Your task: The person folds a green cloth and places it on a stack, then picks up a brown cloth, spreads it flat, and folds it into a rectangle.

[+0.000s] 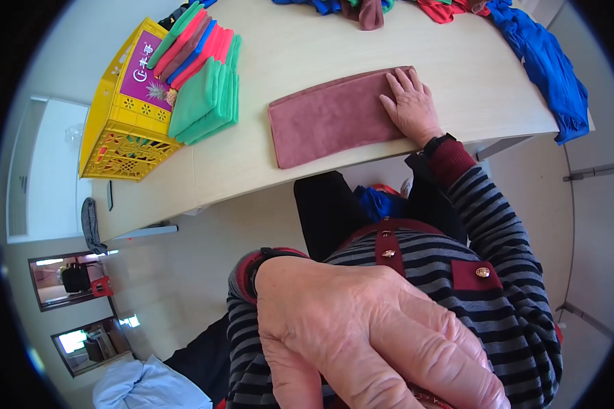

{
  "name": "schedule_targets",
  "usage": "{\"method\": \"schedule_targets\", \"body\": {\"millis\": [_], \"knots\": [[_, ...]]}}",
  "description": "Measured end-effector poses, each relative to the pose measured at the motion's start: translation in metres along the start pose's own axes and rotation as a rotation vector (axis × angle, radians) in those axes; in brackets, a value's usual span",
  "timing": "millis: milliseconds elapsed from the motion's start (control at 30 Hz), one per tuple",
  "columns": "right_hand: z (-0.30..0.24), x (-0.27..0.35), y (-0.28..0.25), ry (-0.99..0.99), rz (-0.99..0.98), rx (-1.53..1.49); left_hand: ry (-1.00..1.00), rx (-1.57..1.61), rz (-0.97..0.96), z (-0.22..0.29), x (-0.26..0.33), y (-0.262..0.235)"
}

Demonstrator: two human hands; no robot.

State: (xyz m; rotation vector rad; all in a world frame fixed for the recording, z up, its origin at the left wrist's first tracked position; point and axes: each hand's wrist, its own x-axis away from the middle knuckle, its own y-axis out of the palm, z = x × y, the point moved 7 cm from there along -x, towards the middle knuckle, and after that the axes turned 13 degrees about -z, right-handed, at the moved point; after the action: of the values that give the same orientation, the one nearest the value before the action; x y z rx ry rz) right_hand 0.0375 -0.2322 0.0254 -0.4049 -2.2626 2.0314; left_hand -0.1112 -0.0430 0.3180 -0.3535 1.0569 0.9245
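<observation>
A folded brownish-pink cloth (334,123) lies flat near the table's front edge, its layers showing along the far side. My right hand (413,108) rests palm down on its right end, fingers spread. Raised close in front of my chest, my left hand (348,320) fills the lower middle of the view. Its fingers are bent and pressed together, and the lower edge cuts off their tips, so whatever they may hold is hidden.
Left on the table (245,163), a yellow plastic crate (133,123) stands beside stacked folded green cloths (208,102) and a row of red, blue and brown ones. Loose blue cloth (546,68) hangs over the right edge. More crumpled cloths (368,12) lie along the far side.
</observation>
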Motion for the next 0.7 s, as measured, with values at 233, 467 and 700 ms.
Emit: {"method": "schedule_targets", "body": {"millis": [233,467,700], "knots": [[0.004,0.002,-0.004,-0.008,0.016,0.006,-0.005,-0.025,-0.226,0.0,0.004,-0.002],[0.005,0.0,0.001,-0.007,0.016,0.015,-0.235,-0.48,0.267,0.031,0.065,-0.059],[0.006,0.0,0.004,0.002,0.005,0.032,-1.071,-1.569,0.825,0.045,0.273,-0.212]]}}
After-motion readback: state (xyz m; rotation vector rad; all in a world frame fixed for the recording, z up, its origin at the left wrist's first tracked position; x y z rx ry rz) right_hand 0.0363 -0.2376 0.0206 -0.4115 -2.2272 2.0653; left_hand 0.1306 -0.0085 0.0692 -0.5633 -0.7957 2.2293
